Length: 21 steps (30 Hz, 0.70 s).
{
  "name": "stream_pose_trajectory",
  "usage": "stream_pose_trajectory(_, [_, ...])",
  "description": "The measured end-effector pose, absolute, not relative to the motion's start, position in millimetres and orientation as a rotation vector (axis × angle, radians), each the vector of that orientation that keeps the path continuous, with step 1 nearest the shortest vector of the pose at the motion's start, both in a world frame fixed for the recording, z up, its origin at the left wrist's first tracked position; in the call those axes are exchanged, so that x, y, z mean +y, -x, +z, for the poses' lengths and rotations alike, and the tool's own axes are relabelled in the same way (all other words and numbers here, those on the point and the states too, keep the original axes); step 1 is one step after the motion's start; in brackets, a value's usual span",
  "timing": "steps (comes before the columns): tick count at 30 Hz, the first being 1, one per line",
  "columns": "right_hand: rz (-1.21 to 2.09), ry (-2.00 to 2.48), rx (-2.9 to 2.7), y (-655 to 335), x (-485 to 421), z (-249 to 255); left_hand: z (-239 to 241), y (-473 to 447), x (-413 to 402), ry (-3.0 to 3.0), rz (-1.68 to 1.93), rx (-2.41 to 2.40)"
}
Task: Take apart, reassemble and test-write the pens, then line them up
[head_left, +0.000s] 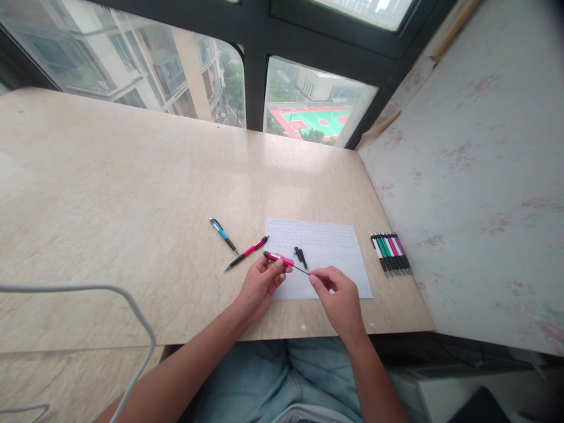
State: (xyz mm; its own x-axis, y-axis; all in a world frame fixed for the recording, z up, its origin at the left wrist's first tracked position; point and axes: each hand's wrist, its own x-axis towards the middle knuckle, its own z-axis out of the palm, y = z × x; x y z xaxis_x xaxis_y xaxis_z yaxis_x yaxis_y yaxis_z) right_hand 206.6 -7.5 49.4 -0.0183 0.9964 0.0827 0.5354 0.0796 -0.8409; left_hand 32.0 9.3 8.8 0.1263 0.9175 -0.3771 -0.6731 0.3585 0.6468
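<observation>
My left hand [265,283] is closed around a pink pen barrel [282,259] with a black top end. A thin dark pen refill [301,269] sticks out of the barrel's right end. Its far tip is pinched between thumb and finger of my right hand [338,292]. Below both hands lies a sheet of paper [326,235] with lines of writing on its upper part. Small black pen parts [301,257] rest on the sheet just beyond the refill. Left of the sheet are a pink and black pen [247,253] and a blue and black pen [223,235].
Several pens [390,254] with white, green, pink and purple barrels lie in a row near the right wall [476,176]. A grey cable [132,302] loops over the left front of the marble-look counter [110,205]. Windows stand behind it.
</observation>
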Motion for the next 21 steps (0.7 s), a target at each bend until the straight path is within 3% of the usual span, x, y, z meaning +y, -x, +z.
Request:
stream_pose_trajectory(15, [1.18, 1.522, -1.384, -213, -2, 32, 12, -27, 14, -0.32, 1.195, 0.795])
stream_pose_trajectory(21, [0.719, 1.738, -1.776, -222, 7, 7, 10, -24, 17, -0.209, 1.234, 0.771])
